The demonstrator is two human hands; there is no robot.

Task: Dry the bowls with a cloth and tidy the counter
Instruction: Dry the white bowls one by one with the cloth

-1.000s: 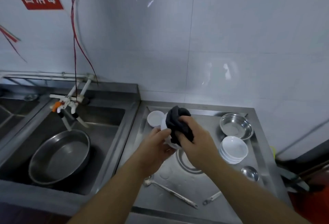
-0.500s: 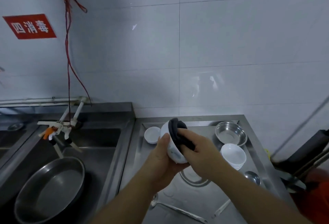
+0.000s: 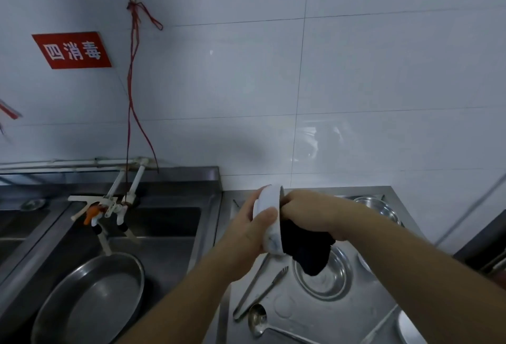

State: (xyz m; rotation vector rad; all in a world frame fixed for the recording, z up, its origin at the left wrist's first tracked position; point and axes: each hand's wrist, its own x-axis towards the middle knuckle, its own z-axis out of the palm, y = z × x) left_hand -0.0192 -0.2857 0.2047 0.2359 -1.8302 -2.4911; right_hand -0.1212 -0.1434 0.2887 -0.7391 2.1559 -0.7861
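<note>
While the left hand (image 3: 247, 230) still grips the bowl (image 3: 269, 219) above the counter (image 3: 353, 313), it has tipped it rim-right. The right hand (image 3: 309, 215), fingers curled on the cloth (image 3: 306, 249), has gone from the rim into the bowl; the inside is probably being dried now.

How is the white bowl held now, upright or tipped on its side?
Tipped on its side. The white bowl shows its outer wall; its rim faces the right hand, which pushes the dark cloth in.

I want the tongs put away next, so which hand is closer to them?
Left. The left hand holds the white bowl just above the tongs; the right hand, gripping the dark cloth, is farther right.
</note>
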